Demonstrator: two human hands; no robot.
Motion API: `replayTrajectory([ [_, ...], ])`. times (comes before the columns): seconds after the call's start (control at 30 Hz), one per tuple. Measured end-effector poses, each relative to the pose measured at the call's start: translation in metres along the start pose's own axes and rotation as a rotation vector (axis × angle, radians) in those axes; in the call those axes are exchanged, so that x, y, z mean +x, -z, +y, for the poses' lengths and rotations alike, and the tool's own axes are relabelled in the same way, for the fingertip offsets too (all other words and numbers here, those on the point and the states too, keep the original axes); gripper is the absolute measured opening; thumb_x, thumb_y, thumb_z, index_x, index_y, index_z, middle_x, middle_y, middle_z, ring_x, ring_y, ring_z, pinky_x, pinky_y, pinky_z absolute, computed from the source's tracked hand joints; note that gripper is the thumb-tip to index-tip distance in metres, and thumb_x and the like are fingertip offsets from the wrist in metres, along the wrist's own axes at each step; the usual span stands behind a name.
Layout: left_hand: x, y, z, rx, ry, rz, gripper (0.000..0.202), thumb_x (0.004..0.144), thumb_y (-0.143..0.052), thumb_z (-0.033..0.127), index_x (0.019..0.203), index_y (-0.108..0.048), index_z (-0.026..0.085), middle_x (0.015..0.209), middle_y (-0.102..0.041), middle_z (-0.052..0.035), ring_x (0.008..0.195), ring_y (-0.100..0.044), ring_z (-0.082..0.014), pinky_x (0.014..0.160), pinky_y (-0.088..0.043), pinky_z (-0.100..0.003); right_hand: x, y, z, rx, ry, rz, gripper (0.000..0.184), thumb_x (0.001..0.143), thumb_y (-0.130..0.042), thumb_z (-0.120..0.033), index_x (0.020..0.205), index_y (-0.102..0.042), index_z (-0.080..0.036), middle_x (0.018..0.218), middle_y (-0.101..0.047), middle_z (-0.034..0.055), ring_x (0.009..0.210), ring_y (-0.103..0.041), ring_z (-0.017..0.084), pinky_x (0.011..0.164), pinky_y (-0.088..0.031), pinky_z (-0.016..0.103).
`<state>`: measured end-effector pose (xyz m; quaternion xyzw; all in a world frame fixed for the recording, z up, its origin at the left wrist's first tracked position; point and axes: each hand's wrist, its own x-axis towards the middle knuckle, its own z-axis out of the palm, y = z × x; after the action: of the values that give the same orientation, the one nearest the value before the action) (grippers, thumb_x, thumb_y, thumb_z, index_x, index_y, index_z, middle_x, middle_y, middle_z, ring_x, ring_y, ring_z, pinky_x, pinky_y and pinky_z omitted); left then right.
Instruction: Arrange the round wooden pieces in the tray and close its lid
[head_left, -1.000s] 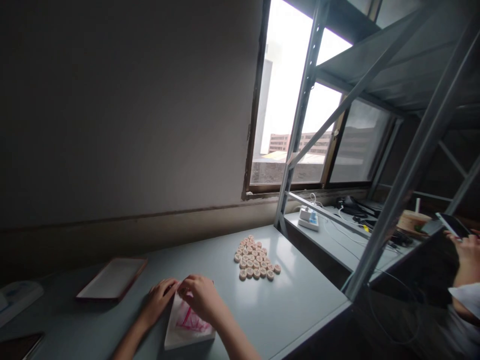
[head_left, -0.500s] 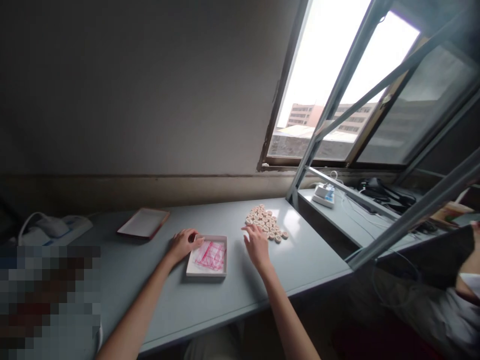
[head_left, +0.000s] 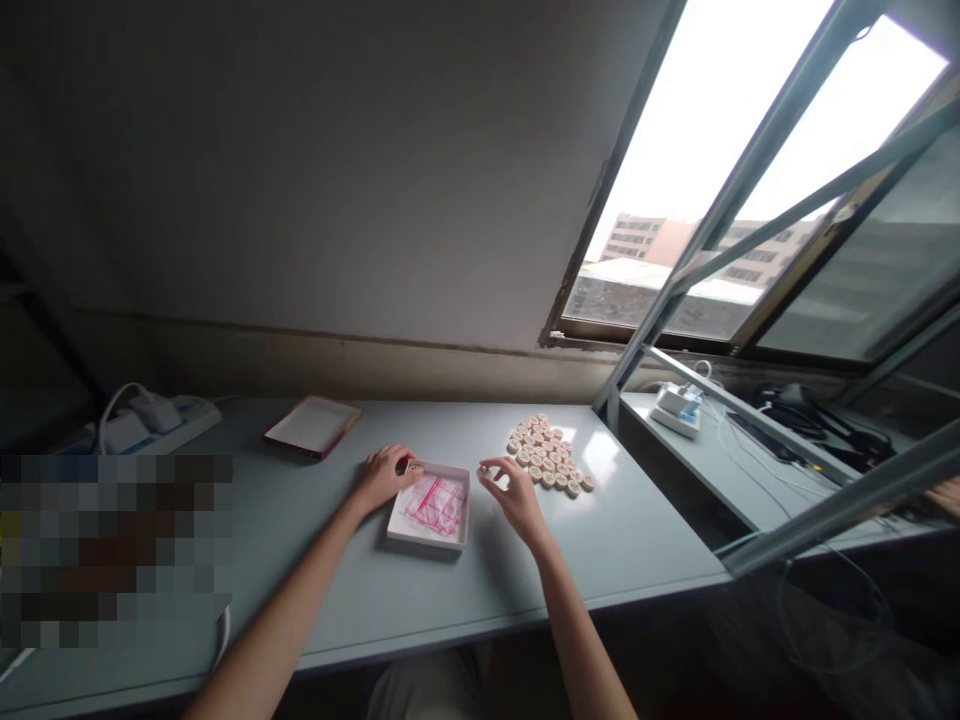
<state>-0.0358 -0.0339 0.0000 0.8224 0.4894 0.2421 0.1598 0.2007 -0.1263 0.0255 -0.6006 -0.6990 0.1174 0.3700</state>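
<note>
The upper left corner of a white open box [head_left: 426, 544] is touched by the left hand [head_left: 382, 479]. Its floor is partly covered by a pink-lined sheet [head_left: 435, 503]. Just beside the box, a small round piece [head_left: 484, 474] is pinched by the right hand [head_left: 515, 497]. More round pieces [head_left: 544, 456] are clustered on the table [head_left: 360, 600]. A shallow lid [head_left: 312, 426] is seen near the wall [head_left: 337, 200].

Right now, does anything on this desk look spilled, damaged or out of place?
Nothing looks spilled. The pink-lined sheet in the white box looks rumpled, its lines crooked. I can't judge the pixelated area at left.
</note>
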Motion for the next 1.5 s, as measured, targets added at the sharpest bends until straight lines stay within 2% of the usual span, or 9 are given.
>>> replayTrajectory([
  [0.13,-0.001,0.000,0.001,-0.001,0.005,0.006,0.022,0.075,-0.050,0.038,0.084,-0.059,0.020,0.088,-0.059,-0.0015,0.087,-0.052,-0.0169,0.073,-0.034,-0.027,0.019,-0.035,-0.035,-0.035,0.164,-0.141,0.019,0.079,-0.053,-0.020,0.098,-0.056,-0.023,0.092,-0.057,0.0006,0.081,-0.054,0.013,0.073,-0.041,0.024],
  [0.27,-0.001,-0.003,0.001,-0.001,0.004,0.020,0.022,0.079,-0.046,0.037,0.086,-0.058,0.021,0.089,-0.058,-0.0015,0.088,-0.051,-0.0163,0.076,-0.034,-0.027,0.030,-0.057,-0.047,-0.158,0.195,-0.175,0.023,0.080,-0.048,-0.011,0.098,-0.055,-0.022,0.104,-0.052,0.0034,0.083,-0.054,0.013,0.073,-0.041,0.024],
  [0.43,-0.001,0.000,0.004,0.008,-0.003,0.035,0.023,0.078,-0.048,0.039,0.085,-0.059,0.021,0.089,-0.055,-0.0023,0.090,-0.051,-0.0163,0.078,-0.036,-0.027,0.017,-0.044,-0.044,-0.309,0.151,-0.106,0.017,0.080,-0.047,-0.015,0.094,-0.055,-0.021,0.102,-0.051,0.0042,0.086,-0.051,0.016,0.076,-0.037,0.030],
  [0.6,-0.018,0.025,0.032,0.073,-0.113,0.140,0.028,0.079,-0.048,0.038,0.100,-0.056,0.022,0.104,-0.054,-0.0041,0.099,-0.046,-0.0185,0.084,-0.034,-0.031,-0.004,-0.032,-0.042,-0.431,0.109,-0.091,0.017,0.083,-0.047,-0.026,0.096,-0.059,-0.025,0.114,-0.050,0.0050,0.102,-0.044,0.022,0.086,-0.030,0.037],
  [0.8,-0.074,0.027,0.063,0.140,-0.361,-0.054,0.038,0.087,-0.031,0.041,0.117,-0.048,0.024,0.116,-0.054,-0.0045,0.113,-0.040,-0.0196,0.097,-0.024,-0.039,-0.017,-0.043,-0.035,-0.476,0.098,-0.099,0.024,0.087,-0.041,-0.033,0.101,-0.060,-0.026,0.133,-0.038,0.0021,0.121,-0.030,0.022,0.098,-0.019,0.044],
  [0.9,-0.091,0.017,0.064,0.159,-0.343,-0.107,0.043,0.083,-0.035,0.049,0.113,-0.051,0.022,0.110,-0.057,-0.0070,0.105,-0.046,-0.0211,0.096,-0.026,-0.040,-0.019,-0.045,-0.033,-0.485,0.082,-0.088,0.031,0.089,-0.034,-0.038,0.107,-0.057,-0.027,0.138,-0.029,0.0024,0.126,-0.022,0.022,0.101,-0.013,0.047],
  [1.03,-0.091,0.015,0.064,0.149,-0.331,-0.112,0.030,0.085,-0.037,0.037,0.104,-0.055,0.023,0.100,-0.058,-0.0062,0.097,-0.048,-0.0199,0.092,-0.030,-0.039,-0.017,-0.043,-0.032,-0.480,0.077,-0.155,0.035,0.090,-0.030,-0.041,0.112,-0.054,-0.027,0.140,-0.025,0.0027,0.129,-0.016,0.022,0.101,-0.013,0.050],
  [1.33,-0.087,0.001,0.048,0.211,-0.340,-0.010,0.039,0.083,-0.040,0.037,0.118,-0.046,0.022,0.125,-0.046,-0.0088,0.118,-0.036,-0.0222,0.100,-0.022,-0.040,-0.008,-0.039,-0.025,-0.454,0.071,-0.276,0.042,0.088,-0.027,-0.048,0.121,-0.046,-0.030,0.142,-0.020,0.0031,0.130,-0.010,0.024,0.100,-0.010,0.054],
  [1.5,-0.090,0.003,0.053,0.231,-0.288,-0.012,0.031,0.082,-0.042,0.035,0.108,-0.054,0.021,0.110,-0.056,-0.0092,0.108,-0.044,-0.0231,0.099,-0.021,-0.043,-0.002,-0.040,-0.020,-0.454,0.078,-0.288,0.037,0.087,-0.034,-0.044,0.119,-0.048,-0.030,0.141,-0.022,0.0027,0.129,-0.012,0.024,0.100,-0.009,0.053],
])
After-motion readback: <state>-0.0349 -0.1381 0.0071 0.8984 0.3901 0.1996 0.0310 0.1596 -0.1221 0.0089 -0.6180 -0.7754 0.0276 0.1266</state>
